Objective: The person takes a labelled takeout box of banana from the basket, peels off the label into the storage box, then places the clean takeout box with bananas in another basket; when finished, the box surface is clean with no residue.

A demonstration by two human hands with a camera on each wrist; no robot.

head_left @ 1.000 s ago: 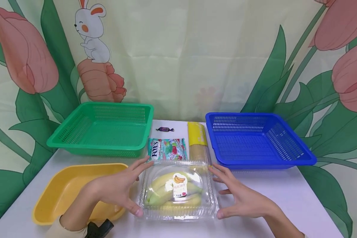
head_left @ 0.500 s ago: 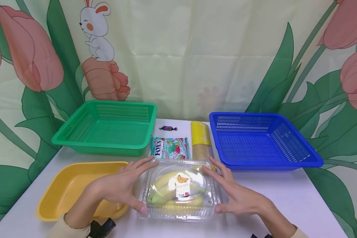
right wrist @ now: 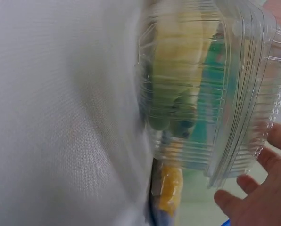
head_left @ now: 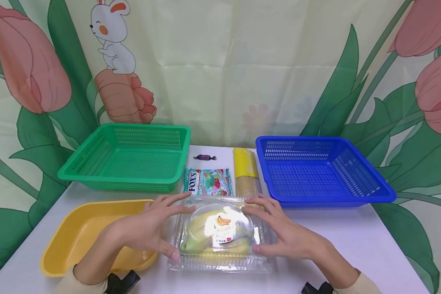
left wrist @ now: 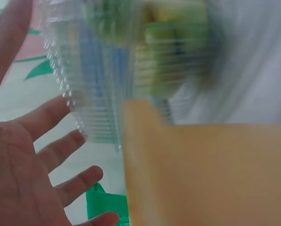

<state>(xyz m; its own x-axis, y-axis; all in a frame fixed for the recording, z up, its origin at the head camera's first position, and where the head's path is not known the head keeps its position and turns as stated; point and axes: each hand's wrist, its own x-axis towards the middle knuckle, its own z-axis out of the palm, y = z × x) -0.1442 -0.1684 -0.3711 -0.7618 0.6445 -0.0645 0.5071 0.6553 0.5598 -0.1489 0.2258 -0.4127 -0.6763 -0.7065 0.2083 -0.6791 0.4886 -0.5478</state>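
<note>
Box: clear banana box on table, between yellow tray and blue basket.
Left hand: fingers spread, nearly straight, touching box's left edge.
Right hand: fingers spread, resting on lid's right side.

Both wrist views blurred by motion. Left wrist view: left hand cut off at the left and bottom edges, thumb out of frame; clear box smeared, contents only green-yellow streaks; yellow tray fills the lower right with no detail. Right wrist view: right hand cut by the corner, only fingertips visible. Head view: label print on the box lid too small to read; small wrapped candy unreadable; both forearms cut at the bottom edge.
</note>
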